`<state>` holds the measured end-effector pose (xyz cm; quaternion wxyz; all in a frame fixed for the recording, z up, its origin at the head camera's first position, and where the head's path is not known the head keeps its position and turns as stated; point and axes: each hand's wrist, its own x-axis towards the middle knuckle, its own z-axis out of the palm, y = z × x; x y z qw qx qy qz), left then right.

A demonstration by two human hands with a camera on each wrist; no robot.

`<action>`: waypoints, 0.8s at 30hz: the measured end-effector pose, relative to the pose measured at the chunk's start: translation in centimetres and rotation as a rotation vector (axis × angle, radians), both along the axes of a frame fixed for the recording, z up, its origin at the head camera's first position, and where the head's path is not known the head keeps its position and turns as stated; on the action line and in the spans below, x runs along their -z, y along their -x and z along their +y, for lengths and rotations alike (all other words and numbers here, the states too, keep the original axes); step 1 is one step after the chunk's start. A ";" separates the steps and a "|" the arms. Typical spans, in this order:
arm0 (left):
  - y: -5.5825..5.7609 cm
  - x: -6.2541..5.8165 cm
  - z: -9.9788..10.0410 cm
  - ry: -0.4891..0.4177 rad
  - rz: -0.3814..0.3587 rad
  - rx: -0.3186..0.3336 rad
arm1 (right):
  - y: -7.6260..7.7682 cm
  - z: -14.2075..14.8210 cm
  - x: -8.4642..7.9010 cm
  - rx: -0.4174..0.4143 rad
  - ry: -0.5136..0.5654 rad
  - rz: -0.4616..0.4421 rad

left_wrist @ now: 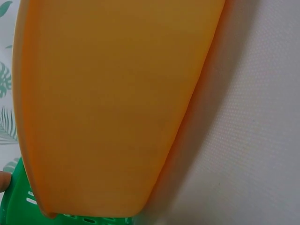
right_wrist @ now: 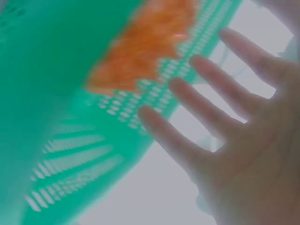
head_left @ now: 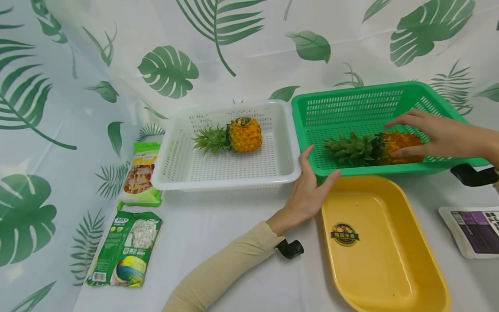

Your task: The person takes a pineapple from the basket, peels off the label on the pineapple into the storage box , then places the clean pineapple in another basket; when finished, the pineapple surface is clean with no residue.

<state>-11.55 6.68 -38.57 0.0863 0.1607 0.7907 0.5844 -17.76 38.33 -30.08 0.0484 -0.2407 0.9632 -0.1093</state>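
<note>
Spreading fingers at three o'clock, right hand (head_left: 432, 132) hovers over knobbly pineapple (head_left: 386, 147); left hand (head_left: 305, 195), thumb splayed, touches perforated green basket (head_left: 351, 94).

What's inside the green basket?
Inside the green plastic basket lies an orange pineapple with green leaves. The right hand hides part of it; what's underneath the pineapple can't be seen.

Your left arm (head_left: 228, 266), sleeved in beige, reaches forward and to the right, with the wrist (head_left: 278, 220) bare and the left hand (head_left: 306, 195) extended, its thumb and one finger straight and spread apart; the other fingers are hidden. Your right arm (head_left: 481, 141) comes in from the right, the right hand (head_left: 434, 132) palm down, four fingers (right_wrist: 166, 136) straight and parted, gripping nothing.
</note>
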 end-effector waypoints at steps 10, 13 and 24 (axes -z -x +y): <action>-0.3 0.3 0.2 -0.032 0.021 0.021 | -1.3 -3.9 -3.1 -0.098 0.080 0.099; -0.5 0.3 0.1 -0.026 0.024 0.028 | -1.8 -5.5 -3.8 -0.145 0.107 0.147; -4.1 -2.2 -4.9 0.049 -0.178 0.165 | -2.8 -12.7 -5.7 -0.388 0.218 0.300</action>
